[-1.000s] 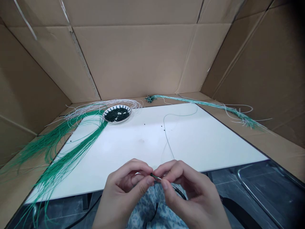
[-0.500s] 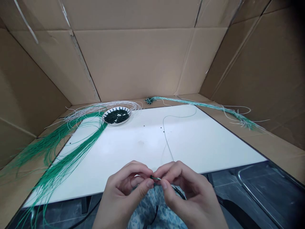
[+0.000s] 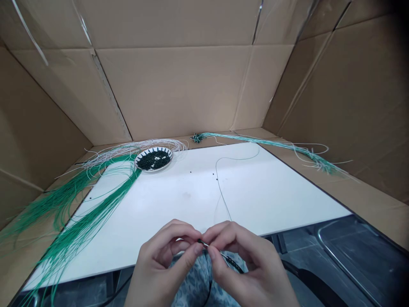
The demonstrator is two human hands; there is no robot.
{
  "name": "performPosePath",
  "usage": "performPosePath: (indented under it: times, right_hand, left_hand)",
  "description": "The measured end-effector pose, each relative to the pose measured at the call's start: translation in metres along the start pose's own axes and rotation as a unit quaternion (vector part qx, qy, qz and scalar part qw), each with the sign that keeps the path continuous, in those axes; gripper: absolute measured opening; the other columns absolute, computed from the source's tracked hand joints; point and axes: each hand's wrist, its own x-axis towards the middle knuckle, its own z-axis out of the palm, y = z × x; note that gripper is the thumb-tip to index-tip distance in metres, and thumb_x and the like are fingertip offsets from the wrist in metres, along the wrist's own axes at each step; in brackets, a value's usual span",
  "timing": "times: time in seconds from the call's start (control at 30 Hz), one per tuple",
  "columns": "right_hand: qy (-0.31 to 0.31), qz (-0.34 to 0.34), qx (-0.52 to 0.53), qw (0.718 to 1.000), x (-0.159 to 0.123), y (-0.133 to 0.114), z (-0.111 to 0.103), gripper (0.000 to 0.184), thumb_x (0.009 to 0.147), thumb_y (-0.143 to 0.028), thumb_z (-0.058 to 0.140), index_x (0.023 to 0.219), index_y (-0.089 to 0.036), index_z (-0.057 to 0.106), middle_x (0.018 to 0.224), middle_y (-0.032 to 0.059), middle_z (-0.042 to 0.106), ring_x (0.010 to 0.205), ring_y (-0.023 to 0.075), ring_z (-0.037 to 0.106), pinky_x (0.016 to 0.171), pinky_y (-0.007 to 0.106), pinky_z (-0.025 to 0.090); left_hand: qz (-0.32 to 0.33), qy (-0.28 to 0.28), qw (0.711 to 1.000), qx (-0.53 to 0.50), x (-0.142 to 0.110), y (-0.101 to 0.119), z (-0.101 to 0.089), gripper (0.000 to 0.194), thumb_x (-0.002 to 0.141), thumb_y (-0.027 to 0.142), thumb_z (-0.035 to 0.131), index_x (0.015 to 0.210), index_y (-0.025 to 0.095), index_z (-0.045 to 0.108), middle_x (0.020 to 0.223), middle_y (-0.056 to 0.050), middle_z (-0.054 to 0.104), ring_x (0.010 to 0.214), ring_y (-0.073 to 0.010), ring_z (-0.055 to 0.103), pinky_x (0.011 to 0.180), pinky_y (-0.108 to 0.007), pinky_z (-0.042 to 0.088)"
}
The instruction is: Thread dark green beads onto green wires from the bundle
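Observation:
Both hands hold a thin pale strand tipped with a dark bead (image 3: 200, 241) just above my lap. My left hand (image 3: 166, 258) pinches it between thumb and fingers from the left. My right hand (image 3: 241, 264) pinches it from the right, its fingertips almost meeting the left ones. A short row of dark beads (image 3: 235, 266) hangs below my right fingers, partly hidden by them. A thin dark cord (image 3: 223, 199) runs up from my hands and curves across the white board (image 3: 179, 200).
A patterned plate of dark green beads (image 3: 153, 158) stands at the board's far edge, with several loose beads nearby. Bundles of green strands (image 3: 79, 213), white strands (image 3: 128, 148) and teal strands (image 3: 255, 140) lie around it. Cardboard walls surround the board; a chair frame shows lower right.
The whole scene has shifted slightly down and left in view. My hands have drawn a little closer together, and the dark bead tip now points further left.

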Motion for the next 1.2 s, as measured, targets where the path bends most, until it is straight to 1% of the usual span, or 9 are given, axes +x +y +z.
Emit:
performPosePath:
  times: [0.2,0.3,0.4,0.57,0.7,0.87,0.93,1.07,1.2]
  right_hand:
    - [-0.014,-0.014,-0.008,1.0,0.0007,0.003,-0.0014,0.013,0.08,-0.013,0.067,0.072,-0.023,0.068,0.082,0.002,0.079,0.074,0.0154,0.075,0.07,0.022,0.061]
    - [-0.026,-0.002,0.006,1.0,0.0019,0.0026,-0.0032,0.014,0.08,-0.012,0.067,0.072,-0.023,0.068,0.081,0.0008,0.078,0.075,0.0145,0.075,0.07,0.02,0.06]
    - [-0.047,0.012,0.016,0.999,0.003,0.0014,-0.0054,0.014,0.081,-0.012,0.067,0.072,-0.023,0.069,0.079,-0.0001,0.077,0.074,0.0136,0.073,0.069,0.019,0.06]
    - [-0.066,0.02,-0.015,0.998,0.0031,0.0002,-0.0083,0.012,0.082,-0.014,0.065,0.075,-0.022,0.07,0.081,0.0001,0.078,0.074,0.0131,0.072,0.071,0.018,0.06]
    - [-0.069,0.026,-0.019,0.997,0.0022,0.0016,-0.0089,0.012,0.081,-0.013,0.064,0.077,-0.023,0.07,0.082,-0.002,0.078,0.076,0.0112,0.072,0.073,0.016,0.059]
    - [-0.064,0.025,-0.018,0.997,0.0019,0.0029,-0.0075,0.012,0.081,-0.014,0.064,0.075,-0.024,0.068,0.082,-0.0029,0.078,0.075,0.011,0.073,0.072,0.015,0.059]
    - [-0.061,0.024,-0.017,0.998,0.0017,0.0033,-0.0067,0.013,0.081,-0.013,0.064,0.075,-0.024,0.067,0.082,-0.0038,0.079,0.075,0.0103,0.073,0.072,0.014,0.058]
    - [-0.057,0.028,-0.011,0.998,0.0016,0.0041,-0.0062,0.013,0.081,-0.014,0.062,0.073,-0.024,0.063,0.082,-0.0038,0.077,0.075,0.01,0.073,0.072,0.015,0.058]
    - [-0.068,0.05,-0.018,0.996,0.0038,0.0023,-0.0075,0.012,0.077,-0.013,0.061,0.07,-0.023,0.059,0.08,-0.0024,0.075,0.075,0.0115,0.072,0.071,0.017,0.058]
  left_hand:
    - [0.024,0.016,0.999,0.03,-0.001,0.0014,0.0018,0.008,0.065,0.022,0.09,0.066,0.025,0.082,0.075,-0.005,0.068,0.073,-0.0215,0.063,0.064,-0.025,0.056]
    - [0.017,0.003,1.0,0.018,0.0001,-0.0002,0.0007,0.009,0.065,0.023,0.091,0.067,0.025,0.082,0.074,-0.003,0.068,0.071,-0.0186,0.063,0.064,-0.022,0.054]
    - [-0.013,-0.02,1.0,-0.01,0.0022,-0.0022,-0.0016,0.011,0.065,0.026,0.093,0.068,0.024,0.083,0.073,-0.001,0.067,0.068,-0.0162,0.063,0.063,-0.02,0.053]
    - [-0.031,-0.057,0.997,-0.034,0.0044,-0.0027,-0.0043,0.008,0.067,0.023,0.091,0.067,0.022,0.084,0.074,-0.001,0.068,0.068,-0.0141,0.064,0.064,-0.019,0.053]
    - [-0.029,-0.06,0.997,-0.038,0.0041,-0.0023,-0.0044,0.007,0.068,0.02,0.091,0.067,0.021,0.084,0.074,-0.001,0.068,0.069,-0.0134,0.065,0.064,-0.018,0.053]
    - [-0.026,-0.057,0.998,-0.032,0.003,-0.0027,-0.0037,0.008,0.067,0.02,0.091,0.066,0.022,0.083,0.073,-0.001,0.066,0.069,-0.0137,0.064,0.064,-0.017,0.053]
    - [-0.016,-0.053,0.998,-0.015,0.0025,-0.0027,-0.0036,0.007,0.068,0.018,0.089,0.066,0.022,0.083,0.073,0.0,0.066,0.069,-0.0134,0.063,0.064,-0.017,0.052]
    - [0.028,-0.044,0.998,0.038,0.0009,-0.0023,-0.0032,0.009,0.071,0.017,0.083,0.068,0.025,0.084,0.073,0.0,0.067,0.065,-0.0121,0.059,0.061,-0.016,0.05]
    - [0.052,-0.053,0.995,0.071,-0.001,-0.0038,-0.0032,0.011,0.076,0.018,0.079,0.07,0.027,0.083,0.074,-0.001,0.069,0.068,-0.0143,0.063,0.063,-0.018,0.051]
